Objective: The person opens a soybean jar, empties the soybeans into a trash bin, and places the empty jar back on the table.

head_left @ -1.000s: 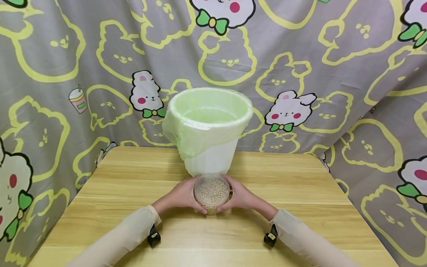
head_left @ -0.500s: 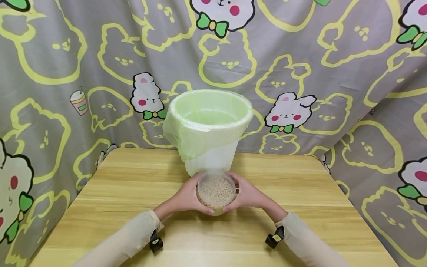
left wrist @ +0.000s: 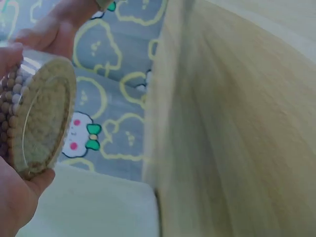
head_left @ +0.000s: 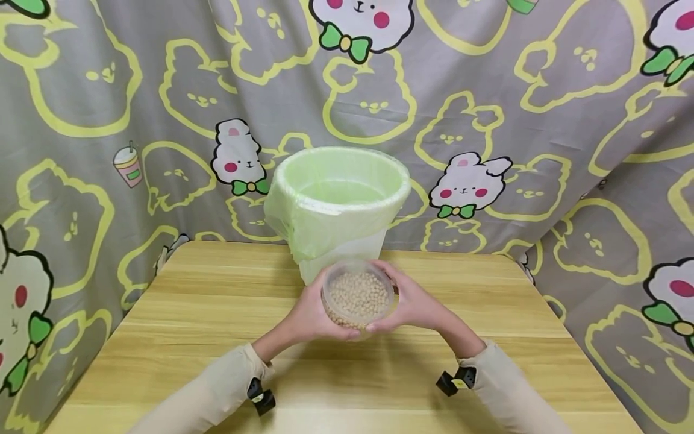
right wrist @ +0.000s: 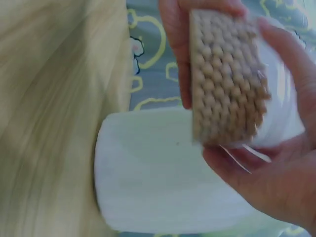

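Note:
A clear round plastic tub [head_left: 358, 296], part filled with small round beige beans [right wrist: 227, 81], is held between both hands above the table. My left hand [head_left: 316, 314] grips its left side, thumb along the near side. The right hand [head_left: 410, 304] wraps around the opposite side the same way, with a thumb near the left one. The left wrist view shows the tub's bare underside [left wrist: 47, 121], tilted and away from the tabletop. Just behind the tub stands a white bin [head_left: 362, 246], its lower front partly hidden by the tub and hands.
A pale green bag [head_left: 320, 232] lines the bin and folds over its rim, hanging lower on the left. The wood-grain table [head_left: 217, 313] lies beneath. A grey curtain [head_left: 303, 78] with rabbit drawings surrounds its back and sides.
Both hands have raised the tub off the table, slightly right and toward the bin. It appears larger in the head view. The bin has stayed in place.

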Demonstrator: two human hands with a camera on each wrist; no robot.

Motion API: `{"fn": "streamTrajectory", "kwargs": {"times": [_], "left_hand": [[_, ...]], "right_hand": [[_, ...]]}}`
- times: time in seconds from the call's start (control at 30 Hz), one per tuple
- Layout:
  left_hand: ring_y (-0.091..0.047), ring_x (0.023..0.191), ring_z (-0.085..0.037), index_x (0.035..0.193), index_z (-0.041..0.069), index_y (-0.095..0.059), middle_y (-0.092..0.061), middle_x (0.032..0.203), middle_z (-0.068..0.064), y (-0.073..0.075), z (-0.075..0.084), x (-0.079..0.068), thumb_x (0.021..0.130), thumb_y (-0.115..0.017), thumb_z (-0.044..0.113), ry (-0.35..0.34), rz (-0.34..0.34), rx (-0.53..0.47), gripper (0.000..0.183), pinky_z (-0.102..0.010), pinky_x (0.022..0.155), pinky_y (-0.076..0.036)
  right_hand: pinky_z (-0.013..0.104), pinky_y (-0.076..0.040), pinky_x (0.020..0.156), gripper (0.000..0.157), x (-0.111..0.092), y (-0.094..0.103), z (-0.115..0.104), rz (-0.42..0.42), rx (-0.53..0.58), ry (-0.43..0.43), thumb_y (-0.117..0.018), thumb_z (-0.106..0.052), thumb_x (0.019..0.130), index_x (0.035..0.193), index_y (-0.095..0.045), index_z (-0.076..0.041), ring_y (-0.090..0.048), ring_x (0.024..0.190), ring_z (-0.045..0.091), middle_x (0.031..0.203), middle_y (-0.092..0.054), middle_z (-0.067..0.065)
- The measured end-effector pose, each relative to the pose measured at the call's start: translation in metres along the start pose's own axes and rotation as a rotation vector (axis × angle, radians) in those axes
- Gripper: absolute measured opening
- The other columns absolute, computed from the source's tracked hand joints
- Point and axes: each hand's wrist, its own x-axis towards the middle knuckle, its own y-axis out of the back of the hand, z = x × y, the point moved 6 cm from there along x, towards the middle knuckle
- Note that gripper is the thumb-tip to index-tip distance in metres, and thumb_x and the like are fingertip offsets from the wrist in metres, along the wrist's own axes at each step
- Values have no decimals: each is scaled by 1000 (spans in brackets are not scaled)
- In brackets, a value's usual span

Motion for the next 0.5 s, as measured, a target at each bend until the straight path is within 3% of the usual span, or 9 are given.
{"fn": "streamTrajectory", "kwargs": {"times": [0.13, 0.3, 0.4, 0.5], "left_hand": [[-57, 129, -23, 152, 22, -39, -55, 144, -3, -2, 10, 4, 50, -101, 28, -17, 39, 75, 119, -46, 107, -52], [-59, 127, -22, 152, 19, -39, -57, 142, -2, -3, 14, 7, 48, -100, 29, 10, 52, 155, 120, -44, 106, -52], [-59, 127, -24, 153, 14, -38, -57, 143, -6, -2, 13, 11, 50, -100, 28, 19, 24, 156, 121, -46, 106, -52], [-58, 127, -27, 153, 11, -38, -56, 143, -10, -1, 12, 15, 50, -101, 24, 18, -16, 117, 121, -47, 106, -52]], "right_hand": [[54, -48, 104, 121, -4, 0, -17, 119, -98, -6, -99, -33, 57, 156, -35, -8, -45, 126, 30, 139, -41, 14], [52, -48, 102, 123, -3, -1, -35, 211, -243, 32, -97, -40, 55, 156, -37, -4, -38, 127, 27, 137, -40, 15], [51, -49, 101, 119, 1, 3, -38, 183, -263, 70, -96, -40, 57, 155, -39, -3, -39, 127, 28, 138, -41, 15], [53, -49, 102, 115, 6, 10, -39, 78, -255, 138, -95, -37, 59, 155, -40, -5, -41, 128, 31, 141, -40, 15]]}}
